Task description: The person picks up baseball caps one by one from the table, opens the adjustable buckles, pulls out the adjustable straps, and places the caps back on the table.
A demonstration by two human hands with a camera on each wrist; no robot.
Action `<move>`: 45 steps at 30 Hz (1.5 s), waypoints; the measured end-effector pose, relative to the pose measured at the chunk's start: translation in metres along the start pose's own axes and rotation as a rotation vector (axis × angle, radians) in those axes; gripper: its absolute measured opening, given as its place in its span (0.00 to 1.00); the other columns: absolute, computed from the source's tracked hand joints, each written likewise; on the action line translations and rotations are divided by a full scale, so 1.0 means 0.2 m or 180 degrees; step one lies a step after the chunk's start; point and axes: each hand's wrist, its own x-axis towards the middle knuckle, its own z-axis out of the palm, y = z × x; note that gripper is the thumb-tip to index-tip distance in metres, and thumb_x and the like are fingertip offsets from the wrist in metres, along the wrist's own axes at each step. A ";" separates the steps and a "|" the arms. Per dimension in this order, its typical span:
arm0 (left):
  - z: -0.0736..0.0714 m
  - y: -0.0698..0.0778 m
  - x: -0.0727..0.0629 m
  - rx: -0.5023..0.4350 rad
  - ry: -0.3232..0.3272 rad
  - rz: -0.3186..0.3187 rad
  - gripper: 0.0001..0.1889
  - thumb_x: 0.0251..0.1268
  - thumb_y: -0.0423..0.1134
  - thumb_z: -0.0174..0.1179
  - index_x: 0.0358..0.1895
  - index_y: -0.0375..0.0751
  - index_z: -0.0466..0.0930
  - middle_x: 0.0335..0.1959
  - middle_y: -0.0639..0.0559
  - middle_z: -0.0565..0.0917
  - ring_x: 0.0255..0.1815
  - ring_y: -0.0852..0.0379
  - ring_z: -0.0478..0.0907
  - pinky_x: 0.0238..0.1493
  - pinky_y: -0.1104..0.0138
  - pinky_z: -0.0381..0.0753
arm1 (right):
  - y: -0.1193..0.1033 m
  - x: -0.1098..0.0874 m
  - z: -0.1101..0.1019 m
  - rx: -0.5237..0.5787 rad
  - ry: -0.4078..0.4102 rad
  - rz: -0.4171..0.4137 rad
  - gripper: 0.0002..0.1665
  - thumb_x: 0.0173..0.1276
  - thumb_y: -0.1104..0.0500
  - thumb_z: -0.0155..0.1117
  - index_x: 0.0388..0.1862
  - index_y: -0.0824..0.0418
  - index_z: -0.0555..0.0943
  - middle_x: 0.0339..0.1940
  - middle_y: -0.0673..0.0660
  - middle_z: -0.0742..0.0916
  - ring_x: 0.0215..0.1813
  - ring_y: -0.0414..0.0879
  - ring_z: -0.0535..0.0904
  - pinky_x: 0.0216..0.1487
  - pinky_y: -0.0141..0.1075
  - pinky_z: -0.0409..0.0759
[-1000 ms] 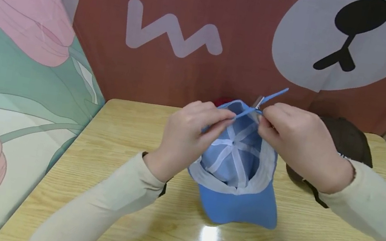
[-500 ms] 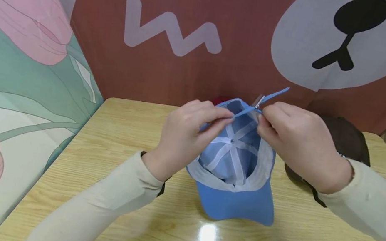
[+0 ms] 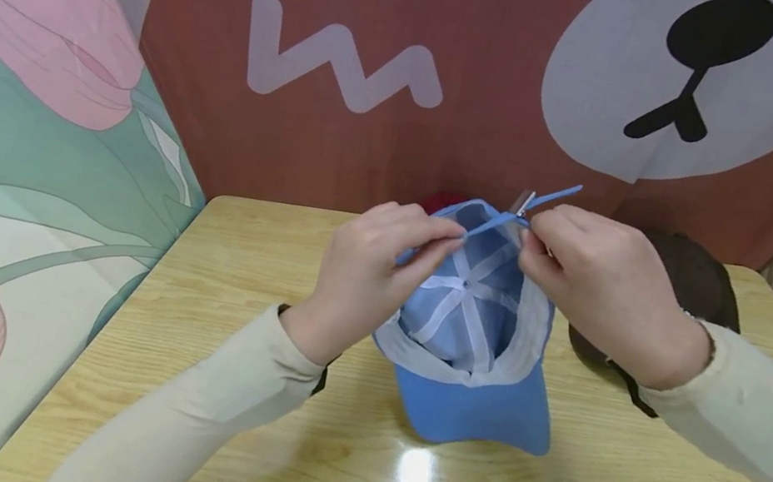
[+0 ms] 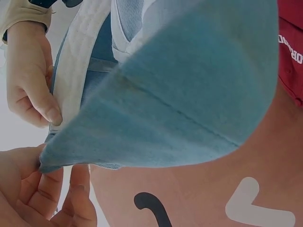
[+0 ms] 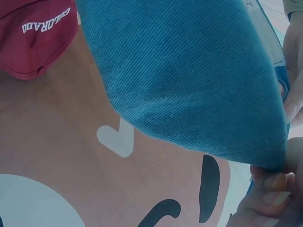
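A blue baseball cap is held upside down, its inside facing me and its brim towards me. My left hand pinches the cap's thin blue strap between thumb and fingers. On the other side, my right hand pinches the back edge beside a metal buckle. The strap's free end sticks out up and right past the buckle. In the left wrist view the cap's outside hides most of the inside. The right wrist view shows my right hand gripping a corner of the cap.
A dark brown cap lies on the wooden table, partly behind my right hand. Behind the blue cap is a red cap with white lettering. A printed cloth backdrop stands at the table's far edge.
The strap's free end has dipped slightly, and the buckle has shifted a little to the right. Both hands keep their pinch and have barely moved.
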 end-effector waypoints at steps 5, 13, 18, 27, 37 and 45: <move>0.00 0.00 0.01 -0.0012 0.0003 0.0013 0.06 0.59 0.33 0.69 0.39 0.37 0.88 0.24 0.53 0.82 0.24 0.57 0.70 0.25 0.70 0.69 | 0.00 0.00 -0.01 -0.0050 -0.0019 0.0013 0.13 0.57 0.73 0.58 0.20 0.62 0.66 0.16 0.50 0.64 0.18 0.42 0.58 0.18 0.34 0.60; 0.00 0.00 0.00 -0.0044 -0.0036 0.0071 0.07 0.59 0.32 0.69 0.40 0.36 0.88 0.26 0.52 0.84 0.25 0.57 0.73 0.27 0.70 0.71 | 0.00 -0.01 -0.02 -0.0017 -0.0063 0.0082 0.13 0.57 0.73 0.59 0.20 0.61 0.67 0.16 0.50 0.65 0.18 0.41 0.59 0.18 0.33 0.60; -0.01 0.00 0.01 -0.0078 -0.0007 0.0069 0.07 0.57 0.32 0.69 0.40 0.36 0.88 0.26 0.52 0.84 0.25 0.57 0.73 0.27 0.70 0.71 | 0.01 -0.01 -0.02 -0.0027 -0.0013 0.0034 0.14 0.57 0.73 0.58 0.20 0.61 0.66 0.16 0.50 0.64 0.18 0.41 0.58 0.18 0.33 0.59; -0.02 0.00 -0.01 -0.0112 0.0040 0.0020 0.08 0.55 0.31 0.71 0.39 0.34 0.88 0.23 0.51 0.82 0.23 0.57 0.70 0.25 0.70 0.70 | 0.00 -0.01 -0.01 -0.0031 0.0034 0.0054 0.17 0.57 0.73 0.58 0.18 0.59 0.64 0.16 0.50 0.64 0.18 0.41 0.57 0.18 0.32 0.58; -0.01 0.00 -0.01 0.0006 0.0001 -0.0016 0.07 0.58 0.34 0.70 0.39 0.37 0.88 0.20 0.54 0.80 0.22 0.58 0.68 0.23 0.70 0.67 | 0.00 -0.01 0.00 -0.0068 -0.0029 0.0053 0.15 0.56 0.73 0.61 0.19 0.62 0.66 0.15 0.51 0.65 0.17 0.42 0.59 0.17 0.33 0.60; -0.01 0.01 -0.01 -0.0028 0.0007 0.0006 0.08 0.54 0.32 0.72 0.38 0.36 0.88 0.21 0.53 0.81 0.22 0.58 0.68 0.23 0.70 0.67 | 0.01 -0.01 0.00 -0.0076 0.0049 0.0059 0.16 0.56 0.74 0.60 0.19 0.61 0.66 0.15 0.51 0.65 0.17 0.42 0.58 0.17 0.33 0.59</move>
